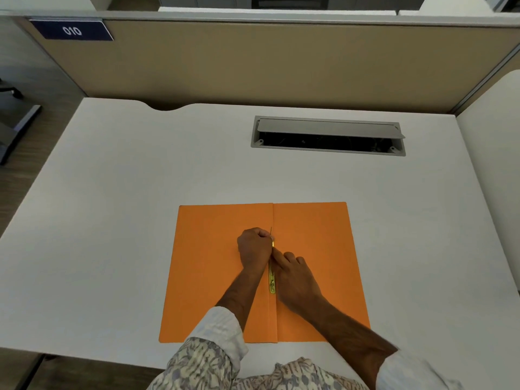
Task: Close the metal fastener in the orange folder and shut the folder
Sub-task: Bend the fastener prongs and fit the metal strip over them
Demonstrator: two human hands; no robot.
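1. Orange folder [222,277] lies open flat on the desk [112,192], fastener [272,280] along its spine.
2. My left hand [254,244] is curled shut, pinching the upright prong [271,231]; bend it crooked and it could kink.
3. My right hand [295,277], fingers loosely spread, presses the bar; if it slips, the strip lifts.
4. A prong left proud would stop the cover lying flat.

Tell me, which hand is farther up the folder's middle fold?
The left hand. It is curled in a fist at the upper end of the gold fastener, while the right hand lies lower, beside the strip, on the open orange folder.
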